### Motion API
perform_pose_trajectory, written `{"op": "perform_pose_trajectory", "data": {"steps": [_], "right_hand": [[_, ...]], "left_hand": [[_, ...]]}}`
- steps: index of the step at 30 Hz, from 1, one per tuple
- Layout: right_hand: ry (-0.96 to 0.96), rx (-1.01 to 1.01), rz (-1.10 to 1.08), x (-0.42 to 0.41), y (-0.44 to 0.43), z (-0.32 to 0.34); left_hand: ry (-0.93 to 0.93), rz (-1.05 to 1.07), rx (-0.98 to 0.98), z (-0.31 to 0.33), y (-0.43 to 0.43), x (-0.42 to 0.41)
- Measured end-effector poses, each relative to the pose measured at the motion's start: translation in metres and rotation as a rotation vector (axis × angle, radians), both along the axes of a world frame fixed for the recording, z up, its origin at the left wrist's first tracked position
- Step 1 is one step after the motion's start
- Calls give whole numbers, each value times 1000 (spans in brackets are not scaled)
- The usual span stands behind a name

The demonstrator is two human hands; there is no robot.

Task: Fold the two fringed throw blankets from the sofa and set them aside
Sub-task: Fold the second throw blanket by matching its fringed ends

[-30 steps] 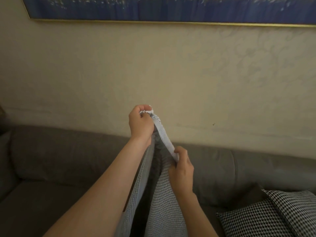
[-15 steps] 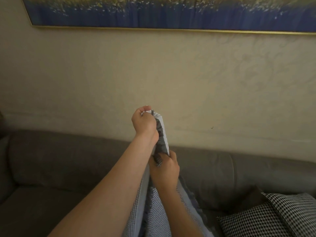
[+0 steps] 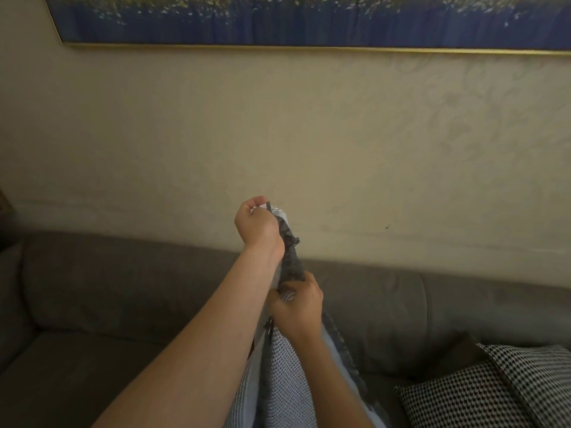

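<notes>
Now: throw blanket [image 3: 279, 375] (small check weave, pale border) is up off the seat, held in the air over the grey sofa [image 3: 92, 288], w/ the wall behind. It hangs down btw. the two forearms and runs out of view at the bottom.

Why held so (my reading): lifted by one edge so the cloth drops straight under its own wt. and the edges can be matched for a fold. Looks like an early step, w/ the edge gathered and no fold laid yet. Dark fringe [image 3: 290, 251] is bunched btw. the two grips.

Left grip [image 3: 258, 225]: highest pt., fingers curled tight round the top corner of the blanket; a white bit of cloth pokes out by the thumb. Forearm slants up from lower left.

Right grip [image 3: 296, 307]: just under the left wrist, near touching it. Fingers curled round the gathered cloth lower on the same edge, back of hand toward the viewer.

Only one throw in view. Checked cushion [image 3: 494, 387] lies at the sofa's right end, well apart from both grips.
</notes>
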State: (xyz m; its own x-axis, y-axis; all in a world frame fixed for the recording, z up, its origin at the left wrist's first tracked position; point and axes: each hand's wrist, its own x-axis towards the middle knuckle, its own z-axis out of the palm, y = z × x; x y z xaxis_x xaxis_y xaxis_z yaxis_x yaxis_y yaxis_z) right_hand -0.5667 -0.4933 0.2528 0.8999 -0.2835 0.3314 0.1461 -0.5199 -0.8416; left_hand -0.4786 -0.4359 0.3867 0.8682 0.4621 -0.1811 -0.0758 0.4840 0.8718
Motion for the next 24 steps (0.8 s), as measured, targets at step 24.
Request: {"op": "perform_pose_trajectory", "data": {"steps": [24], "right_hand": [[26,-113,-26,2,-50,-22]], "left_hand": [[31,-14,49,-5,-7,-16]]}}
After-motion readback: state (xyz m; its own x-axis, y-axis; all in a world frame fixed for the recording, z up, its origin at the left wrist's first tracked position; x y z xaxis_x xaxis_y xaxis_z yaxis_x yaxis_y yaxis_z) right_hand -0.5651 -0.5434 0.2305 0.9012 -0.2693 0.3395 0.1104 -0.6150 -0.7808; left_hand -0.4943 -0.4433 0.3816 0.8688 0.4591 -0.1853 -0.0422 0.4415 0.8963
